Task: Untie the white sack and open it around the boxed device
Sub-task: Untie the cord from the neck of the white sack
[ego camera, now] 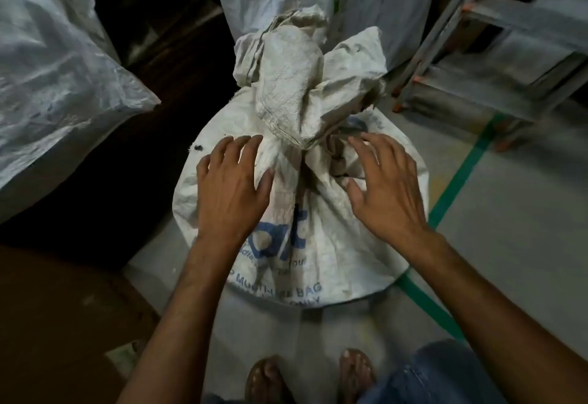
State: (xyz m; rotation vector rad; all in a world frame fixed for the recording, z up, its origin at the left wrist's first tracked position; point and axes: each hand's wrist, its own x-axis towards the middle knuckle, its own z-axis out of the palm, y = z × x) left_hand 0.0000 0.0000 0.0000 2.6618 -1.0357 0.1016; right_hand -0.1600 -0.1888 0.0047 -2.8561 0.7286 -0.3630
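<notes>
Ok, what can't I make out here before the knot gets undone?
Head view only.
- The boxed device: inside the white sack, hidden entirely by its cloth.
- The tie at the neck: buried under bunched cloth, between left hand and right hand.
- The blue lettering: broken by creases and the left wrist.

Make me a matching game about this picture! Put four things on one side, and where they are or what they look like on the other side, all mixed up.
Things:
1. white sack
2. left hand
3. green stripe
4. metal frame

Clues:
A. runs along the floor, right of the sack
B. grey bars, top right of the picture
C. tied shut at the top
D. fingers spread, at the left of the sack's tied neck

Pairs: 1-C, 2-D, 3-A, 4-B
</notes>
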